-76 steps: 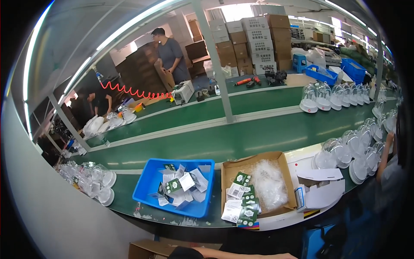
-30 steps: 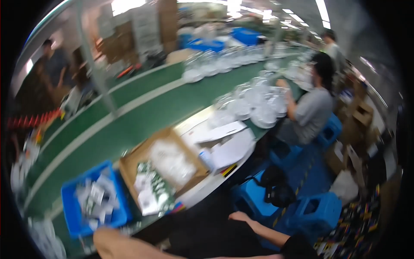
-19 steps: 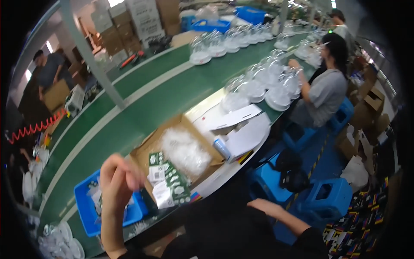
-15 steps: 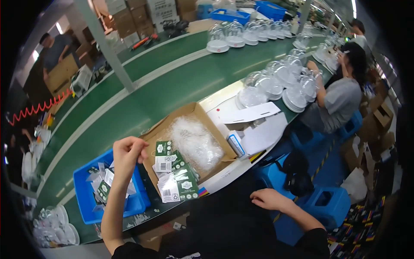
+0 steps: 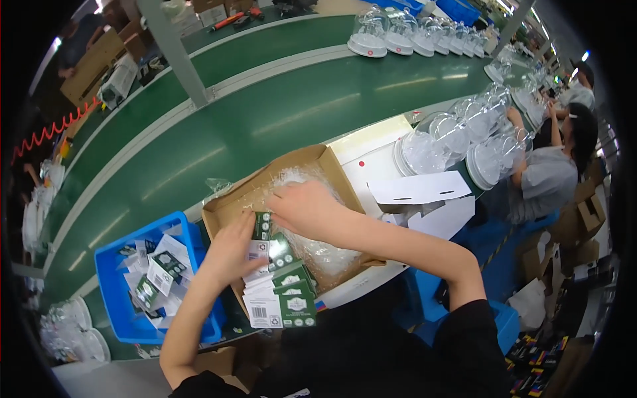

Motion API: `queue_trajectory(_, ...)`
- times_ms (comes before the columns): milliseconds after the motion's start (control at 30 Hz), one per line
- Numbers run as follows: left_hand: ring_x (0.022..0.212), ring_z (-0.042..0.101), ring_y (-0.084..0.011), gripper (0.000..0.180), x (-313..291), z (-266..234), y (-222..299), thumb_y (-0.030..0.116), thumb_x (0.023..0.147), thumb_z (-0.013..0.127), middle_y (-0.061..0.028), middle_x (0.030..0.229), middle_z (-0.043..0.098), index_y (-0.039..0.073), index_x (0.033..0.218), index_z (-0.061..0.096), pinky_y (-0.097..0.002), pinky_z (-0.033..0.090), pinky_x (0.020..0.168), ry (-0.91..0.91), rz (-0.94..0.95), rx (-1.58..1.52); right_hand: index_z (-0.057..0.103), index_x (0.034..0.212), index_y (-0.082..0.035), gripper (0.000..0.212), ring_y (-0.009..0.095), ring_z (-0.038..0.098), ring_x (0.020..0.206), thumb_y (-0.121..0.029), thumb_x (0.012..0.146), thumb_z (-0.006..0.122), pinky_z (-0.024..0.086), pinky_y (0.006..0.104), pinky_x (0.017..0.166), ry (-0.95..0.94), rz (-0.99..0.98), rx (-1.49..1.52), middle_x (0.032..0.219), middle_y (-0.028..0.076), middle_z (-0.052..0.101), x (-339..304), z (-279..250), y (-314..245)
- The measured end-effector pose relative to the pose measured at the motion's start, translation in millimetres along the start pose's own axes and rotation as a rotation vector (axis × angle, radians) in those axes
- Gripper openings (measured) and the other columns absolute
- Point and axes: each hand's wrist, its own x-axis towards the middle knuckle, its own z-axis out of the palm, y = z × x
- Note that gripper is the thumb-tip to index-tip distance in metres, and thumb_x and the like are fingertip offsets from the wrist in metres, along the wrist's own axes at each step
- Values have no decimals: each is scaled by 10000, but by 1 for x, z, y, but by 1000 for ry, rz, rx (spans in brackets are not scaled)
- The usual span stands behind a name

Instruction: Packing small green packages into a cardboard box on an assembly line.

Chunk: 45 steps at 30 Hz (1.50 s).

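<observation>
My left hand [image 5: 229, 251] holds the top green-and-white printed card [image 5: 263, 227] by its left side, at the upper end of an overlapping row of such cards [image 5: 296, 304]. Bent over the open cardboard box [image 5: 335, 174], my right hand [image 5: 306, 207] has its fingers drawn together near that card's top edge. What lies between those fingertips is too small to make out. Beneath the right hand, a heap of thin clear plastic strands [image 5: 332, 255] fills part of the box. The row of cards rests along the box's left and near side.
Left of the box stands a blue bin [image 5: 109, 285] of loose cards. White paper pieces [image 5: 418, 188] lie to its right, with clear domes on white bases [image 5: 424, 152] beyond. More domes [image 5: 368, 40] line the far green conveyor [image 5: 279, 126]. A co-worker [image 5: 551, 172] sits at right.
My right hand has come up from my lap to the box. My left hand has lowered onto the top card. The view has shifted slightly.
</observation>
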Motion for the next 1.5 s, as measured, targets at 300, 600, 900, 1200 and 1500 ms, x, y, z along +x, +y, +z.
queue_trajectory(300, 1280, 436, -365, 774, 8, -18, 34, 13, 680, 716, -243, 1406, 402, 8, 1384, 393, -379, 384, 1036, 1, -132, -106, 675, 729, -71, 142, 347, 630, 676, -194, 672, 633, 496, 455, 592, 72, -9, 313, 700, 151, 634, 9, 39, 38)
queue_trajectory(600, 1272, 412, -399, 581, 20, -26, 24, 200, 768, 753, -204, 1366, 452, 96, 1300, 542, -460, 330, 1056, -67, -47, 84, 660, 970, -39, 244, 309, 631, 842, -248, 845, 647, 496, 414, 707, 46, -73, 587, 925, 150, 664, 13, 72, 42)
queue_trajectory(900, 1269, 399, -435, 661, 28, -19, 5, 152, 750, 734, -262, 1396, 386, 24, 1344, 474, -456, 359, 1048, -184, 23, 16, 682, 813, -68, 225, 266, 643, 703, -292, 838, 674, 494, 389, 605, 181, -10, 711, 768, 101, 677, 17, 73, 48)
queue_trajectory(1200, 1342, 288, -460, 953, 31, 1, -35, 292, 712, 770, -265, 1464, 296, 55, 1476, 253, -472, 315, 1087, 591, 1013, 1116, 653, 723, -80, 330, 202, 635, 606, -388, 817, 722, 494, 334, 547, 290, 22, 764, 663, 69, 654, 21, 57, 44)
queue_trajectory(1500, 1323, 313, -455, 935, 17, -27, 33, 280, 707, 769, -273, 1430, 327, 27, 1455, 269, -475, 333, 1068, -244, 4, 37, 624, 744, -85, 265, 206, 619, 592, -316, 792, 743, 483, 345, 538, 264, -104, 659, 660, 66, 631, 26, 42, 31)
